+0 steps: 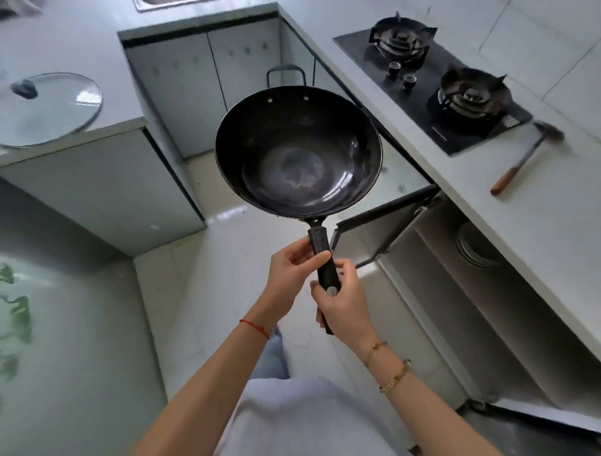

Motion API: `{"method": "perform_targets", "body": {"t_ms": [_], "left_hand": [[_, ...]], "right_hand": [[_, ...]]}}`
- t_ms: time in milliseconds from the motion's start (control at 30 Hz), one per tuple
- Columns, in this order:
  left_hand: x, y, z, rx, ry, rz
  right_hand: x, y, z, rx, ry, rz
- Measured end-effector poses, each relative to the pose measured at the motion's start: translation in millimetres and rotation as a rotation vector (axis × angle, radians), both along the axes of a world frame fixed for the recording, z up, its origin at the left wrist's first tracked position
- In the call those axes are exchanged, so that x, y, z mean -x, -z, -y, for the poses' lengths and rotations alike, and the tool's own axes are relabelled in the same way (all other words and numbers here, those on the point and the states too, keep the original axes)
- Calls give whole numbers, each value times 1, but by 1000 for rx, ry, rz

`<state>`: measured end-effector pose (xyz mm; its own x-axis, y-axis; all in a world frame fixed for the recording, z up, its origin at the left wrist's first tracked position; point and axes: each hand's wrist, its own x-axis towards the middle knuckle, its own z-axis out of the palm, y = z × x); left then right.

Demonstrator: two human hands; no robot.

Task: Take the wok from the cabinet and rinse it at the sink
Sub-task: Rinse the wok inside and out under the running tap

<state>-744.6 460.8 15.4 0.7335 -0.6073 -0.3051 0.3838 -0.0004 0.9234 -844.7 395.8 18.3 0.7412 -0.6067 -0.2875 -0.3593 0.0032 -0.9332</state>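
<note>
View: my one head camera, wide-angle.
Facing: forward and steeply down over the floor and counter.
Nearness: close above my hands.

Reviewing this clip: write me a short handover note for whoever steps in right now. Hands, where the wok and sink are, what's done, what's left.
Left hand: grip on the upper part of the black handle.
Right hand: grip lower on the same handle.
Round black metal wok: held upright in the air over the floor, looks empty.
Cabinet door below the gas stove stands open.
Steel sink: only its edge shows, on the far counter.
Done: wok is out of the cabinet.
Left: carry it to the sink and rinse it.
</note>
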Motion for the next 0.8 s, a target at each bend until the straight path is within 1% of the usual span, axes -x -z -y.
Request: {"method": "perform_targets", "body": {"t_ms": [200,467,633,800], "left_hand": [[-135,0,-1,4,-92,-6],[-299,-12,12,11,-137,2],[-384,-10,39,11,-173,5],[-474,2,84,8,-204,30]], "right_hand": [[-139,-3,4,6,-71,4],[-304,-14,22,18,-130,51],[-392,-12,51,4,-145,55],[-486,-3,97,-22,-162,54]]}}
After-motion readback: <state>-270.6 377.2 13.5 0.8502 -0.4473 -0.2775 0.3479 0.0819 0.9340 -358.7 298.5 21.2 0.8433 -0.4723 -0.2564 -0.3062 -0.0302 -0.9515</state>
